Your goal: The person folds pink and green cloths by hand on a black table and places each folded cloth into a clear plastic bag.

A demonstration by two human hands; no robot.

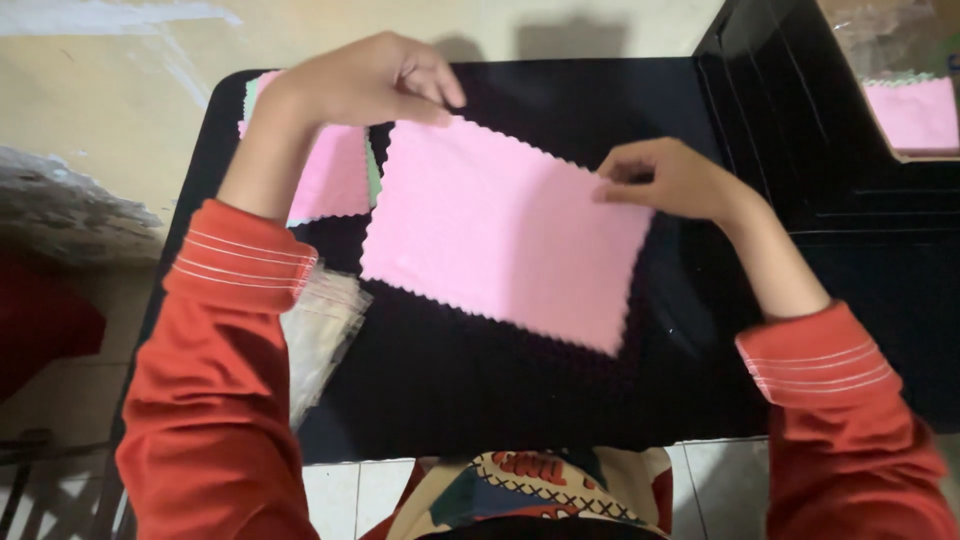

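Both hands pinch the pink cloth [505,230] over the black table [450,390]: left hand [365,80] its far corner, right hand [665,180] its right; uneven pull could skew it

A home, likely: tiled floor [350,490], low black table [450,400] (worn plaster wall [100,90]).

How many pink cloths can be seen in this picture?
3: one cloth spread on the black table, pinched by both hands; one under the left hand, on a stack that may hide more; one at top right.
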